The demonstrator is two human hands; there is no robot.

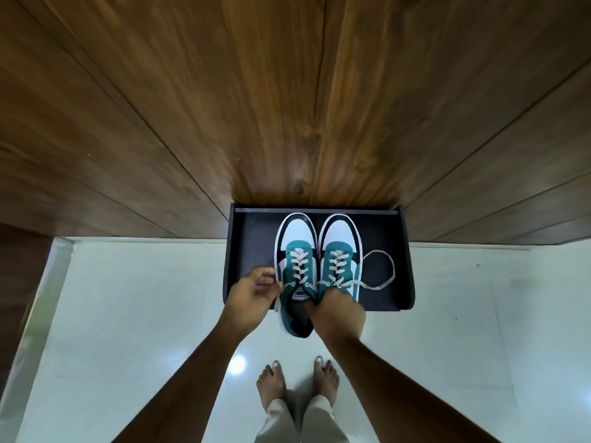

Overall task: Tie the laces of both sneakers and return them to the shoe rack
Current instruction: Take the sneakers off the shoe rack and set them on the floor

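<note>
Wood wall (287,91): brown panels fill the view from 9 through 12 to 3 o'clock.
Floor (128,298): pale glossy tiles across the lower half; two bare feet (297,383) stand at 6 o'clock.
Shoe rack (377,295): a black shelf against the wall, just below the view's centre.
Left sneaker (297,270): teal, white and black, toe pointing to 12 o'clock; its toe end is over the rack, its heel sticks out past the front edge toward 6 o'clock.
Right sneaker (340,254): same colours, just beside the left one at its 3 o'clock, toe to 12 o'clock.
Right hand (339,311): closed over the heel openings where the two sneakers meet, fingers tucked inside (how far they go in is hidden).
Left hand (252,292): at the left sneaker's 9 o'clock, fingers curled, pinching that shoe's lace end.
Loose lace (385,270): untied, looping over the rack at the right sneaker's 3 o'clock.
</note>
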